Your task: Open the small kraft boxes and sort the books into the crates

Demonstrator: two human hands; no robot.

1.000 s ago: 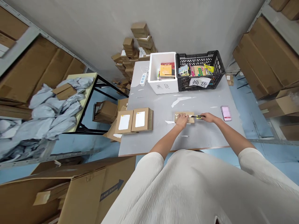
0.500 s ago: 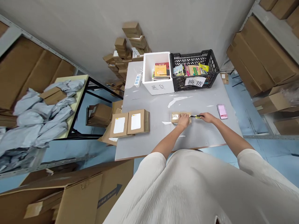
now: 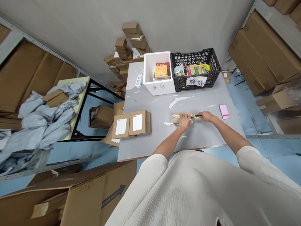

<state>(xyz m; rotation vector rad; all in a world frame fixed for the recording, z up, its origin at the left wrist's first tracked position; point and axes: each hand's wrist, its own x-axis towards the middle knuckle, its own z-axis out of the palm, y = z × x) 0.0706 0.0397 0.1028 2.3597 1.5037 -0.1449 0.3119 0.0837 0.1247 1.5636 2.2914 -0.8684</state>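
Observation:
A small brown cardboard box (image 3: 176, 118) with shiny tape lies on the grey table, in front of me. My left hand (image 3: 185, 121) grips it from above, fingers bent over its top and hiding part of it. Closed around a black and yellow utility knife (image 3: 196, 116) is my right hand (image 3: 207, 116). The knife points left, its tip at the box's right end close to my left fingers; whether the blade is in the box I cannot tell.
Two labelled cardboard boxes (image 3: 137, 123) stand on the table's left. Behind are a white foam bin (image 3: 158, 88) and a black crate (image 3: 210, 82) with books, plus a power strip (image 3: 139, 81). A pink blurred item (image 3: 224, 111) lies right. Grey parcels (image 3: 44, 125) cover a side table.
My right hand has shifted slightly left with the knife, bringing it closer to the box's right end. The left hand stays on the box.

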